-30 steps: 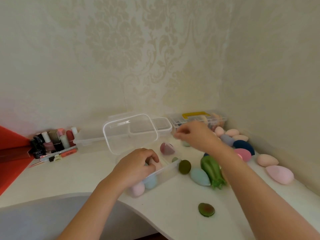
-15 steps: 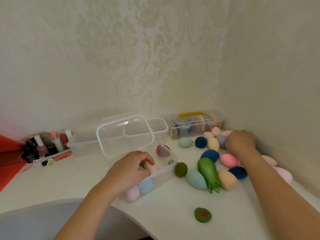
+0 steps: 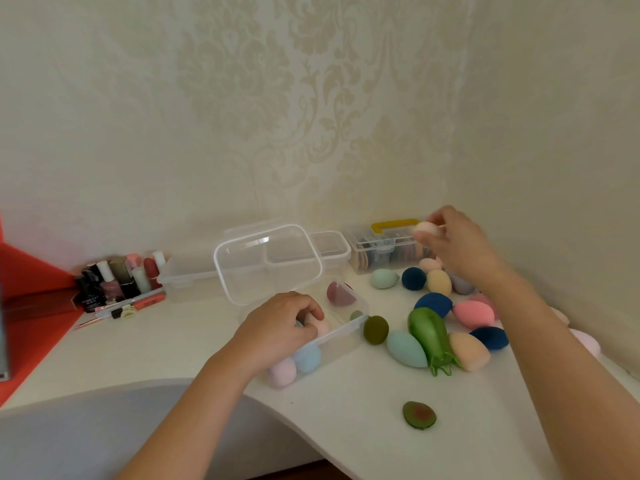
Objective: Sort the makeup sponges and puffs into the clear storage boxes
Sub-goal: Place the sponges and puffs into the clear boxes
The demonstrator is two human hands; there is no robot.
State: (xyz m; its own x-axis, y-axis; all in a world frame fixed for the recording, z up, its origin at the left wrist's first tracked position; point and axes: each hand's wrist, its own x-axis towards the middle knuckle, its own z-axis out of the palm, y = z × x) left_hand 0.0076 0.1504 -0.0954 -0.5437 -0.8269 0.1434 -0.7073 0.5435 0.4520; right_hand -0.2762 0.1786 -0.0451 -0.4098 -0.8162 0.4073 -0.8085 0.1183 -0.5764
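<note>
A pale pink sponge point(image 3: 426, 227) is pinched by the right hand point(image 3: 457, 242) above the yellow-handled box point(image 3: 388, 252) of flat puffs at the table's point(image 3: 194, 344) back edge. Another pink sponge point(image 3: 320, 325) is gripped by the left hand point(image 3: 277, 329) inside the open clear box point(image 3: 341, 336), where pink, blue and maroon sponges lie.

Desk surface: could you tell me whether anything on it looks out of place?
One avocado-shaped sponge lies alone near the desk's front edge, apart from the sponge pile by the right wall. Nothing looks spilled or damaged.
</note>
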